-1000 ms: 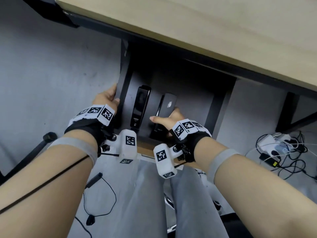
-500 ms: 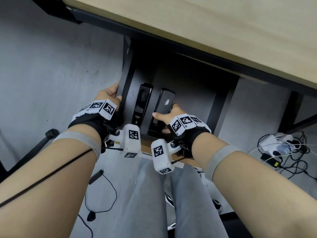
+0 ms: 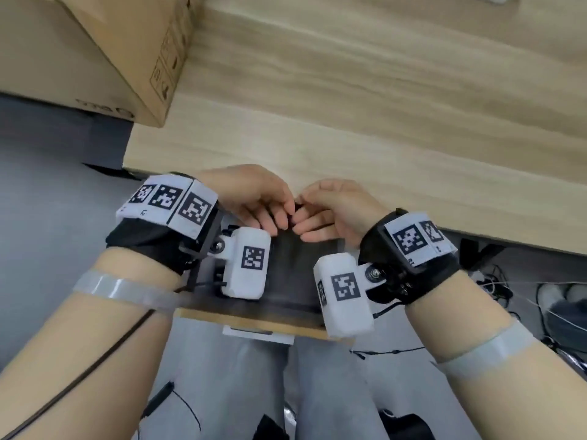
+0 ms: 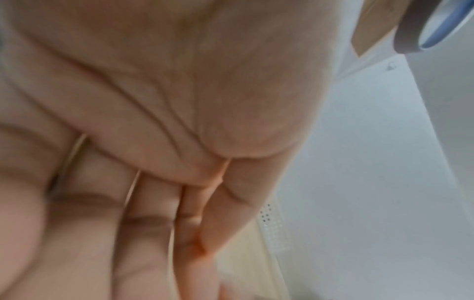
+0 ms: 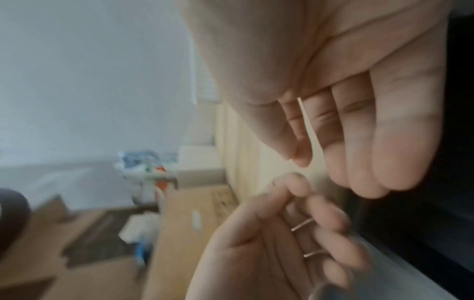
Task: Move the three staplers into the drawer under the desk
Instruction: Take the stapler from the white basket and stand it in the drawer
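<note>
Tabletop (image 3: 381,100) edge overhangs the open drawer (image 3: 295,271); a cardboard box (image 3: 95,49) bounds the left. My left hand (image 3: 251,198) and right hand (image 3: 333,208) hover over the drawer, fingers loosely curled, empty. No stapler visible. I judge closing it needs an even 2-handed push, fingers off the lip.

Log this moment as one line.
left hand: empty, fingers curled | right hand: empty, fingers curled | drawer: open | staplers: hidden

Two hands (image 3: 295,211), one drawer (image 3: 292,274), one desk (image 3: 381,122), one cardboard box (image 3: 95,52).
</note>
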